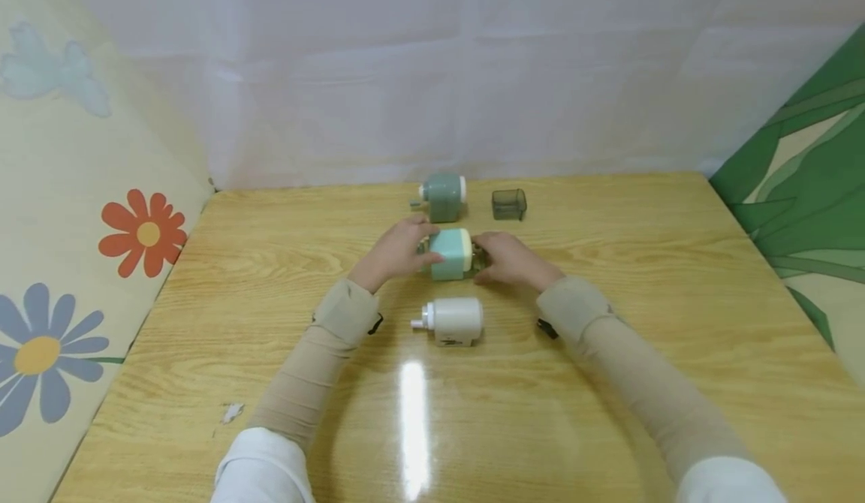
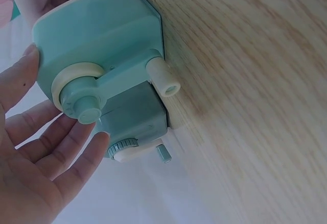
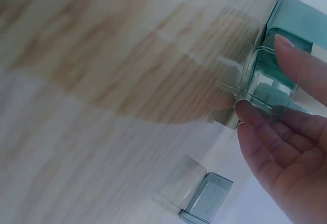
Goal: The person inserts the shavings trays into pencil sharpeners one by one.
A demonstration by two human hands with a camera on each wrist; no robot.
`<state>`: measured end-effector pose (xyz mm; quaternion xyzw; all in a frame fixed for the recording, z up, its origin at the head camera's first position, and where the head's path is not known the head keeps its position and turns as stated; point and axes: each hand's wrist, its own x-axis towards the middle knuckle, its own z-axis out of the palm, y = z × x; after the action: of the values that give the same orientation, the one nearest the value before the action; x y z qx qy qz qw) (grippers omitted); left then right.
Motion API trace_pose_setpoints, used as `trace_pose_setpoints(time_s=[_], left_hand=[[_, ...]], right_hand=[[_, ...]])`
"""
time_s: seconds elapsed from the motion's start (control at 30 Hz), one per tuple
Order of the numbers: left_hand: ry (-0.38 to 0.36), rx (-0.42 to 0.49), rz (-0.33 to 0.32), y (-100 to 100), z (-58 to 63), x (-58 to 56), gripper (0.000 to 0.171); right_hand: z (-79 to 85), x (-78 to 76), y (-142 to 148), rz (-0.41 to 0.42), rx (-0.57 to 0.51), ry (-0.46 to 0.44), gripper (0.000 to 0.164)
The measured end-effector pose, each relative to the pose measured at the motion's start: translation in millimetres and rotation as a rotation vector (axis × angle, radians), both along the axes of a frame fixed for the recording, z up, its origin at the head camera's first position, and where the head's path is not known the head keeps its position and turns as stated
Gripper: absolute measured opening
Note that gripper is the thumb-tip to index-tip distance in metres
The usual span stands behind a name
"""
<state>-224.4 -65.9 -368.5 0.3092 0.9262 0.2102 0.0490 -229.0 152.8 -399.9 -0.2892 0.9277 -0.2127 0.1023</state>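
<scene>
A teal crank pencil sharpener [image 1: 447, 251] with a cream end lies between the two hands. My left hand [image 1: 399, 250] holds its body at the crank end; in the left wrist view the thumb presses one edge and the fingers spread by the crank knob [image 2: 88, 109]. My right hand [image 1: 510, 257] pinches a clear shavings drawer [image 3: 268, 78] between thumb and fingers, right at the sharpener's opposite end. Just behind stands a dark green crank sharpener [image 1: 444, 197]. Nearer the body lies a cream crank sharpener [image 1: 456, 319].
A loose smoky clear drawer [image 1: 508, 204] sits at the back, right of the dark green sharpener. The wooden table [image 1: 284, 263] meets a white cloth [image 1: 351, 112] behind and painted panels at both sides. A small worn patch [image 1: 232, 413] marks the table's left front.
</scene>
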Motion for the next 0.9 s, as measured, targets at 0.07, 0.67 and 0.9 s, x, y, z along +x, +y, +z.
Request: trace_pose_setpoints(time_s=[0.07, 0.67, 0.9], left_hand=[[0.004, -0.001, -0.001, -0.5, 0.0, 0.3, 0.049], [0.000, 0.015, -0.003, -0.2, -0.3, 1.7, 0.051], [0.008, 0.021, -0.001, 0.8, -0.9, 1.7, 0.052]], right_hand=[[-0.4, -0.6, -0.4, 0.000, -0.002, -0.001, 0.067], [-0.2, -0.2, -0.4, -0.003, -0.015, -0.009, 0.061], [-0.1, -0.3, -0.8, -0.002, -0.012, -0.006, 0.059]])
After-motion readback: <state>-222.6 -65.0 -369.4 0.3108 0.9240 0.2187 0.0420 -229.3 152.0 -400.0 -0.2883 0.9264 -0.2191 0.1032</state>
